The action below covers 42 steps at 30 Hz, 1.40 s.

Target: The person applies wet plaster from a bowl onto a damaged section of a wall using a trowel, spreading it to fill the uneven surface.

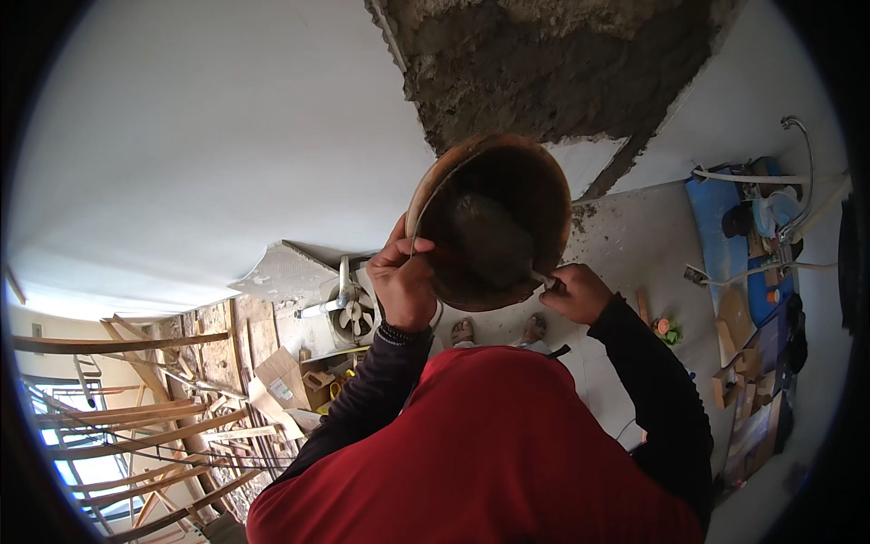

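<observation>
In front of my chest, a round brown bucket (553,177) is tilted so that its dark inside shows. My left hand (403,286) grips its rim at the left, with the fingers curled over the edge beside a thin wire handle. Closed round the light handle end of a trowel (541,277) is my right hand (577,293), at the bucket's lower right edge. The trowel reaches into the bucket, where a grey mass like wet mortar (489,238) lies; blade and mortar are hard to tell apart in the shade. Ahead is a patch of dark rough mortar (553,77) on the white wall.
A white wall (227,136) rises on the left and ahead. On the floor at the left stand a fan (352,317) and an opened cardboard box (313,376). Wooden beams (136,422) fill the lower left. At the right are a curved tap (797,136) and a cluttered blue surface (716,218).
</observation>
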Available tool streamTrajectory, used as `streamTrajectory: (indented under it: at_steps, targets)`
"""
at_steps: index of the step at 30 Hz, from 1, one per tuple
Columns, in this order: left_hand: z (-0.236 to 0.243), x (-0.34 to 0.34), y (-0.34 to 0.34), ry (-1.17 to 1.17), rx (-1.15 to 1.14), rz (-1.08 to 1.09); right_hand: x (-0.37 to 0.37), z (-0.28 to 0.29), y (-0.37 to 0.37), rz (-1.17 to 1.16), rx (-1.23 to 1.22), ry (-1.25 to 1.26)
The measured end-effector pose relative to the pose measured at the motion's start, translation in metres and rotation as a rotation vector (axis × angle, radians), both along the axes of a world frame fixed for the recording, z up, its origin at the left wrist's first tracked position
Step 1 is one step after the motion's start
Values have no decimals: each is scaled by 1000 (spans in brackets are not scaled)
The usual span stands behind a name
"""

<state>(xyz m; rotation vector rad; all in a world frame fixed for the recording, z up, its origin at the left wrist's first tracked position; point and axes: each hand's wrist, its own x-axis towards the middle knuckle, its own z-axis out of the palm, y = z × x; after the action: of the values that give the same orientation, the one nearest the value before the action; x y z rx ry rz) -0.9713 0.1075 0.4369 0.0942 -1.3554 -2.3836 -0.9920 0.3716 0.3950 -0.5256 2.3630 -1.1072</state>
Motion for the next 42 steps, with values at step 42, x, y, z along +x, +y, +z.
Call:
streamTrajectory:
  at_steps: [42]
  targets:
    - [-68, 24, -153, -500, -29, 255, -74, -42, -175, -685, -572, 224]
